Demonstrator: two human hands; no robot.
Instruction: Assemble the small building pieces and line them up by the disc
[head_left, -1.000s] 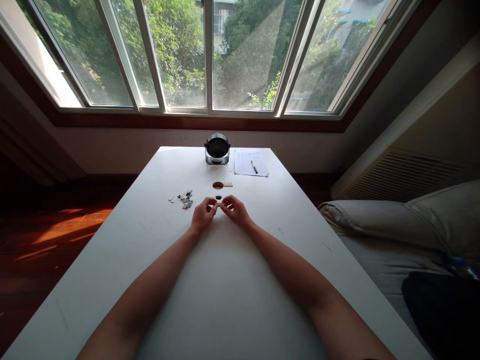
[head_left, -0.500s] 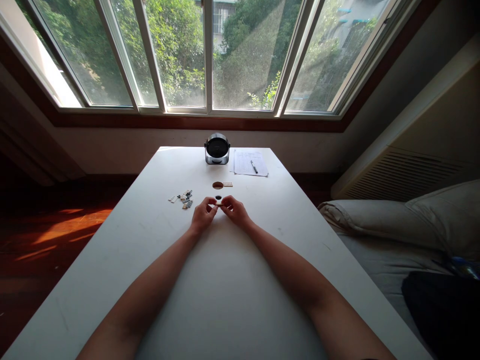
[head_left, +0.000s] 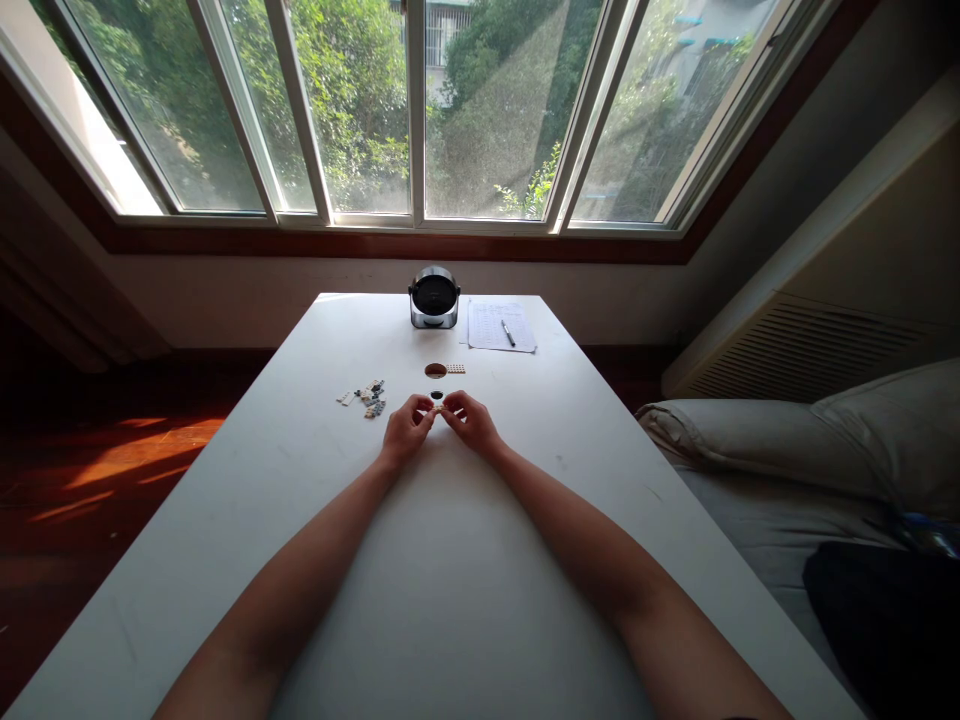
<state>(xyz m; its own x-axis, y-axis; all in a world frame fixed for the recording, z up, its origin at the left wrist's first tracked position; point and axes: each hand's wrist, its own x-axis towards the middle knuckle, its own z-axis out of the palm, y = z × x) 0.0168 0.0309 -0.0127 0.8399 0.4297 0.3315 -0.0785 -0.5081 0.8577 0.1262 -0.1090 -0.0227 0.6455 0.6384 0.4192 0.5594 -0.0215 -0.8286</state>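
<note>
My left hand (head_left: 409,425) and my right hand (head_left: 469,420) meet over the table's far half, fingertips pinched from both sides. Between them they hold a small tan building-block piece (head_left: 439,408), mostly covered by the fingers. Just beyond the fingertips lies a small dark round piece (head_left: 437,395). Farther back is a brown round piece (head_left: 436,371), and a tan studded plate (head_left: 456,369) adjoins its right side; I cannot tell whether they are joined. Left of my left hand, several loose grey, black and tan building-block pieces (head_left: 373,399) lie scattered.
A black and silver round device (head_left: 435,297) on a stand sits at the back of the white table (head_left: 300,400). Printed sheets (head_left: 491,325) with a pen (head_left: 508,333) lie beside it. A window is behind the table, a grey cushioned seat (head_left: 765,450) to the right.
The small piece between my fingertips has turned, from a thin brown edge to a lighter, bumpier side. Both hands stay almost in place.
</note>
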